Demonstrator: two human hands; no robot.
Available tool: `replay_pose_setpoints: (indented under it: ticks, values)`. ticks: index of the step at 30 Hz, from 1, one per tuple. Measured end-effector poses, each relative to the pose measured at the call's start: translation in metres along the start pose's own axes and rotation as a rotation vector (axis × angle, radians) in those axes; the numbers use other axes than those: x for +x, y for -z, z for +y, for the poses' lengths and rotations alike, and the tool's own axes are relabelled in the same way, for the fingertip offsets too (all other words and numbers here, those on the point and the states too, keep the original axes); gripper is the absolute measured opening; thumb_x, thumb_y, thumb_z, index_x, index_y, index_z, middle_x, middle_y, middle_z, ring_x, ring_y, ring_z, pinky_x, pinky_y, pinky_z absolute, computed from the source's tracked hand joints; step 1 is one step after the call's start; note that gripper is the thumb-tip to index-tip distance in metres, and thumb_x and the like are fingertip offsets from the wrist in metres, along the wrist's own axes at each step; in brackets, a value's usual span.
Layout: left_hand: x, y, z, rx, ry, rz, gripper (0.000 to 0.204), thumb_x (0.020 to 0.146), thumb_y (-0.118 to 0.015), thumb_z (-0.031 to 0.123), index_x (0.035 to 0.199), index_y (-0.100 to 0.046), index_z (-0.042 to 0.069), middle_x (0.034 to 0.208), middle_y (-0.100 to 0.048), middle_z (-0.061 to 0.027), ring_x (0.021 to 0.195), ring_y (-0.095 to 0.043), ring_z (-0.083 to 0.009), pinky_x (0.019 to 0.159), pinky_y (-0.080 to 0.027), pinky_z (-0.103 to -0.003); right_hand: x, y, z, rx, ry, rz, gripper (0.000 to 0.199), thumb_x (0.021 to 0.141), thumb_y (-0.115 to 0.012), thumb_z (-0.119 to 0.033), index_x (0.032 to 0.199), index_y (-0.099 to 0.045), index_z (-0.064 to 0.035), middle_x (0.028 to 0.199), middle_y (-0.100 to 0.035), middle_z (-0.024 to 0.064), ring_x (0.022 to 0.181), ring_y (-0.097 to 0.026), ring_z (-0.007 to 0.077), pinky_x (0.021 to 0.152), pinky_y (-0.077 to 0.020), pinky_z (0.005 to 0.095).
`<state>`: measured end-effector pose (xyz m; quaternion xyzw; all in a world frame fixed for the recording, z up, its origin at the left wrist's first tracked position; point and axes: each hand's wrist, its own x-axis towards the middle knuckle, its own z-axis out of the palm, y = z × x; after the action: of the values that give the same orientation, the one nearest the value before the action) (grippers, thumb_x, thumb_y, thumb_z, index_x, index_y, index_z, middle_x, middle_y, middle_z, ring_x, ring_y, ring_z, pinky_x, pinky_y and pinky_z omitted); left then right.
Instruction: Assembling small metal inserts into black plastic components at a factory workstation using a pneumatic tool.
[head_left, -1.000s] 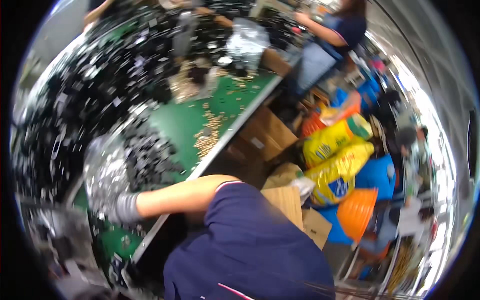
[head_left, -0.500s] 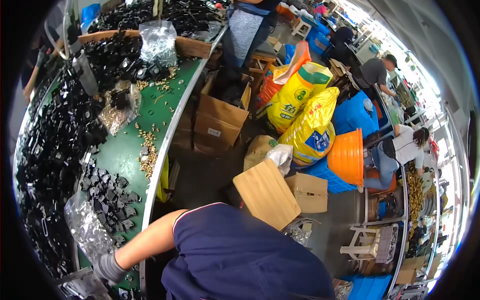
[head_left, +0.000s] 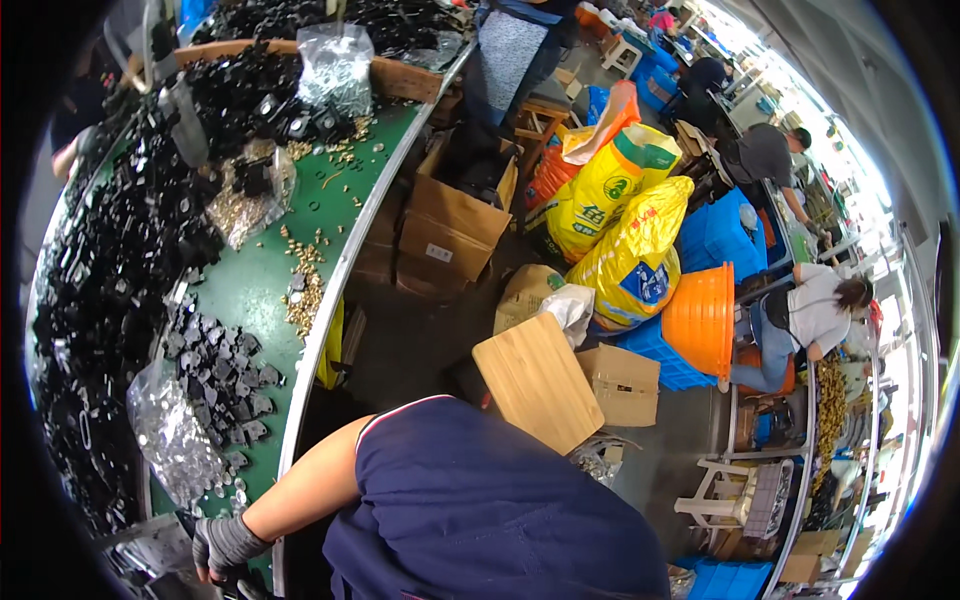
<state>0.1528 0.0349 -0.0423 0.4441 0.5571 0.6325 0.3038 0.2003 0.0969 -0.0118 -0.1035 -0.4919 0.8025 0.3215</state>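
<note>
**Still plenty left on the worktop**

Now, the gloved left hand [head_left: 225, 545] sits at the near edge of the green worktop [head_left: 255, 290], grip hidden, can't tell. Beside it, black parts [head_left: 215, 365] remain heaped and unsorted; right hand unseen.

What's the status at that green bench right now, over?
Left hand gloved, at the green table edge beside a clear bag and black parts. Grip unclear. Right hand out of view.

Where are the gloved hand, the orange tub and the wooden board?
gloved hand [head_left: 226, 545], head view, back of the glove
orange tub [head_left: 700, 318], head view, outer wall
wooden board [head_left: 537, 381], head view, middle of its top face
</note>
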Motion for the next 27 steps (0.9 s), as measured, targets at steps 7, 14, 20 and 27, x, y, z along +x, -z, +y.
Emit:
replay_pose_setpoints:
  ticks: [7,14,20,27]
  values:
    - [-0.060,0.049,0.060,0.065,0.052,0.411,0.044,0.087,-0.061,0.002,0.130,-0.049,-0.002,0.129,-0.055,-0.0112,0.116,-0.053,-0.0212,0.099,-0.043,-0.030,-0.007,-0.007,-0.024,0.101,-0.095,-0.283,0.029,0.080,-0.066,-0.010,0.108,-0.069,-0.0020,0.097,-0.069,0.0048,0.088,-0.062,0.0112,0.080,-0.0515,0.0287]
    - [-0.065,0.060,0.079,0.231,0.034,0.566,0.052,0.075,-0.078,0.004,0.121,-0.055,0.008,0.110,-0.061,-0.0056,0.102,-0.060,-0.0167,0.088,-0.049,-0.029,-0.006,-0.028,-0.051,-0.198,-0.248,-0.170,0.037,0.086,-0.064,-0.012,0.121,-0.062,-0.0019,0.109,-0.066,0.0083,0.098,-0.061,0.0143,0.085,-0.0507,0.0279]
    - [-0.006,0.105,0.071,-0.313,-0.051,0.732,0.042,0.082,-0.074,0.003,0.116,-0.051,0.007,0.099,-0.064,-0.0087,0.082,-0.066,-0.0159,0.066,-0.058,-0.024,0.005,0.020,-0.007,-0.554,0.128,0.026,0.020,0.087,-0.063,-0.002,0.106,-0.068,-0.0013,0.093,-0.068,0.0055,0.084,-0.062,0.0117,0.079,-0.0491,0.0252]
    - [0.043,0.133,0.049,-0.340,-0.178,0.747,0.043,0.081,-0.075,0.007,0.118,-0.053,0.004,0.098,-0.066,-0.0087,0.077,-0.067,-0.0160,0.062,-0.060,-0.027,0.002,0.021,0.000,-0.669,0.158,-0.011,0.014,0.088,-0.061,0.001,0.099,-0.070,-0.0013,0.081,-0.065,0.0034,0.075,-0.060,0.0108,0.072,-0.0479,0.0245]
